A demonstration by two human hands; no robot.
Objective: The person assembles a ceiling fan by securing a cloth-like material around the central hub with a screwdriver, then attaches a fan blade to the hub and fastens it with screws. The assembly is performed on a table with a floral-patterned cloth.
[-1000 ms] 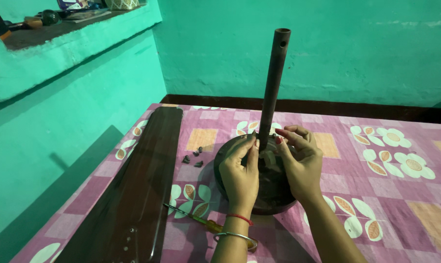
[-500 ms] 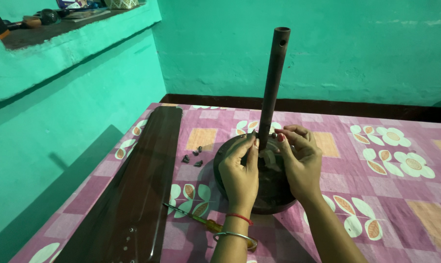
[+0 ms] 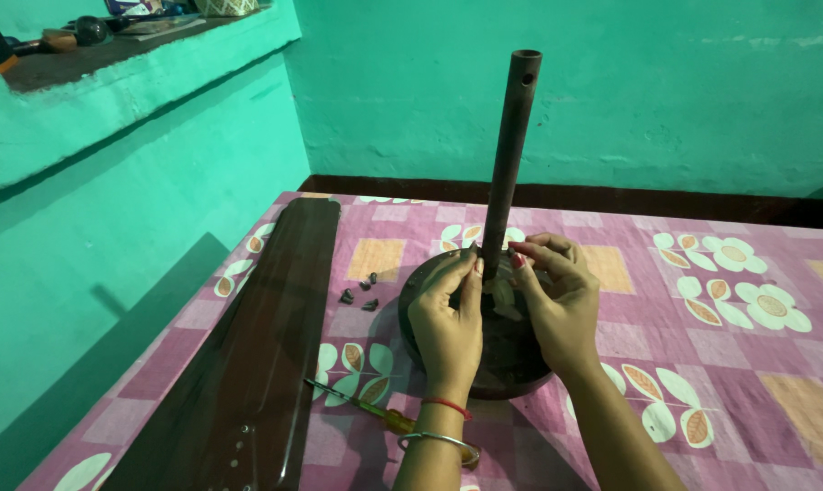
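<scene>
Standing almost upright at the centre of the frame, the dark rod [image 3: 509, 159] is rising from the middle of the round dark fan motor housing [image 3: 511, 364], its long axis running from the hands up toward the top of the picture with a slight lean to the right. Both hands are meeting at the rod's foot, one on each side. The left hand [image 3: 448, 318] is lying just left of the rod, its fingertips pinched together against the base; whether they are gripping a small part there cannot be told. The right hand [image 3: 557, 305] is sitting just right of the rod, fingers curled and closed around something pale [image 3: 502, 295] beside the foot, too small to identify. Neither hand is nearer than the other; the rod's base is lying between them, touching or nearly touching both.

Toward the left of the frame, a long dark fan blade [image 3: 257, 345] is resting on the patterned surface [image 3: 748, 364], with a few small screws [image 3: 361, 293] between it and the housing, and a screwdriver [image 3: 375, 414] lying near the left wrist.
</scene>
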